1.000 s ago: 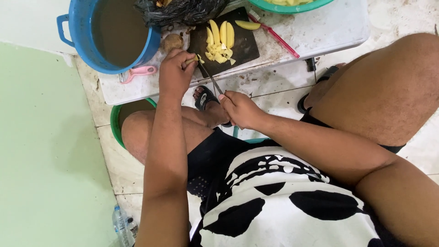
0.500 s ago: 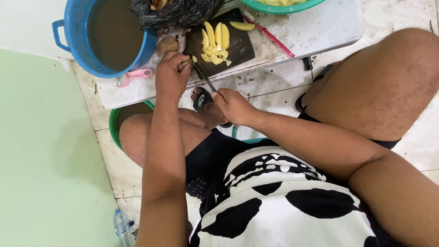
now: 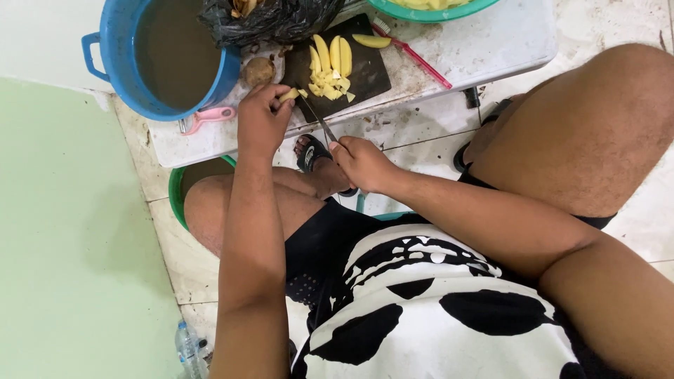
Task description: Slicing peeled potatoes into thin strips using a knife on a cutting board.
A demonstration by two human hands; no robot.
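My left hand point(image 3: 261, 118) pinches a small yellow potato strip point(image 3: 288, 93) at the near left corner of a black cutting board point(image 3: 365, 76). My right hand point(image 3: 361, 162) grips the handle of a knife point(image 3: 317, 118), whose blade points up toward that strip. Long potato wedges point(image 3: 333, 52) and a small pile of cut cubes point(image 3: 328, 85) lie on the board. A brown unpeeled potato point(image 3: 259, 70) sits just left of the board.
A low white table point(image 3: 491, 42) carries a blue pot point(image 3: 126, 63) of murky water, a black plastic bag point(image 3: 274, 17), a green bowl point(image 3: 435, 8), a pink peeler point(image 3: 207, 116) and a pink-handled tool point(image 3: 414, 52). A green bucket point(image 3: 175, 189) stands under the table. A plastic bottle point(image 3: 189, 347) lies on the floor.
My left hand has shifted the potato strip slightly and the knife has moved a little along it. The view has barely moved since half a second ago.
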